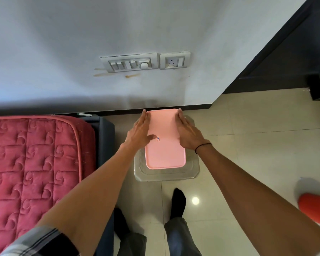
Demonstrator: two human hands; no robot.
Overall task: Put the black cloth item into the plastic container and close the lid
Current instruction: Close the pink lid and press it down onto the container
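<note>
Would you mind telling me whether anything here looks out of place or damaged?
Only the wall: yellowish streaks and scuffs sit beside and below the switch plate. The pink lid lies flat under both hands.

Both my bare arms reach straight forward and down, roughly parallel. My left hand (139,133) lies flat, palm down, fingers together and stretched forward, thumb angled inward. My right hand (187,133) mirrors it, flat and extended, with a thin black band at the wrist. Neither grip is curled around anything; both hands press open-palmed.
</note>
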